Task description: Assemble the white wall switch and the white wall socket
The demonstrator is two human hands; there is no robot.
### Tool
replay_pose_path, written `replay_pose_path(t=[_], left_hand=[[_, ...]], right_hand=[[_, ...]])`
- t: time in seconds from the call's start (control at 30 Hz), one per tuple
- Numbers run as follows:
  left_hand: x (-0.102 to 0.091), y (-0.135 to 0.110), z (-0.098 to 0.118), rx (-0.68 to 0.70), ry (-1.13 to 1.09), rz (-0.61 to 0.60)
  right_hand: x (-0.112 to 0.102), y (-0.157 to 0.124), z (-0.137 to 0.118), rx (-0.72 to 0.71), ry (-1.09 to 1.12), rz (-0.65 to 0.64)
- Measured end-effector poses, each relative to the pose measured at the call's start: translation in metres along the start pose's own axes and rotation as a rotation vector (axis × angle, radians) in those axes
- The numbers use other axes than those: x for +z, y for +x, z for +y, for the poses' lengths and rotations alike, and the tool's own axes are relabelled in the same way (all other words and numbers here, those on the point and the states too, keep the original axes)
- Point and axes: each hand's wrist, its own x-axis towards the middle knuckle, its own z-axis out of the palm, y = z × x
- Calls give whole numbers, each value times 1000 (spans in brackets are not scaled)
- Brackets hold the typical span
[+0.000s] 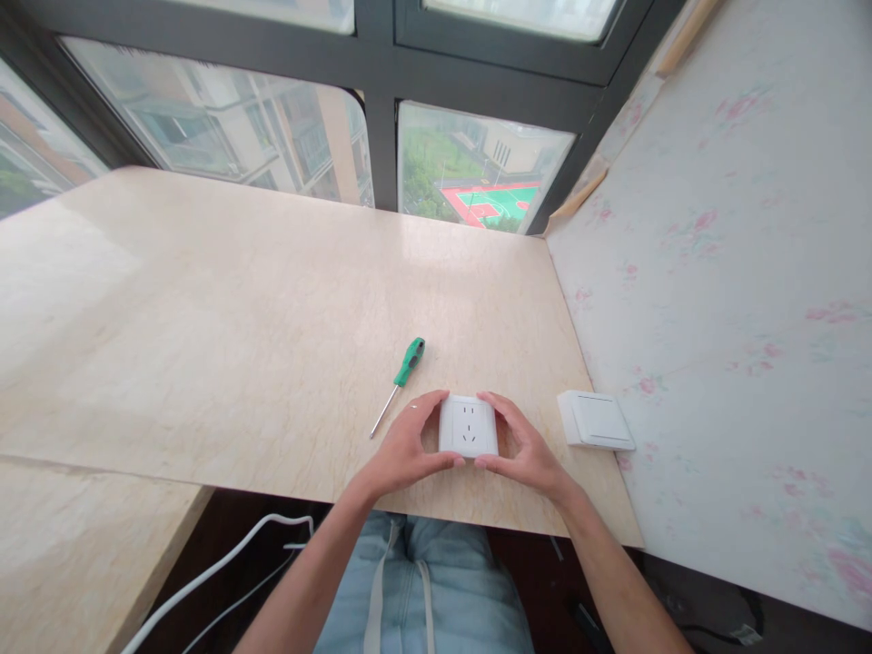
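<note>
A white wall socket plate (467, 427) lies on the beige marble-look table (238, 318) near its front edge. My left hand (407, 445) curls around the socket's left side, thumb at its lower corner and fingers over its top. On the opposite side my right hand (521, 443) grips it the same way. A screwdriver with a green handle (401, 381) rests on the table just up and left of my left hand, tip pointing towards me.
A white wall switch (597, 421) is fixed to the floral-papered wall (736, 300) on the right, at table height. Dark-framed windows (381, 109) run behind the table. White cables (224, 568) hang below the front edge beside my jeans.
</note>
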Motion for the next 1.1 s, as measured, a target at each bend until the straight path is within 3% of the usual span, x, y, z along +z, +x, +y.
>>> replay_pose_path(t=[0.53, 0.8, 1.1], left_hand=[[-2, 3, 13, -31, 22, -53], [3, -1, 6, 73, 184, -36], [5, -2, 4, 91, 262, -76]], right_hand=[[-6, 1, -11, 121, -42, -126], [-1, -2, -4, 136, 23, -73], [11, -6, -7, 195, 226, -24]])
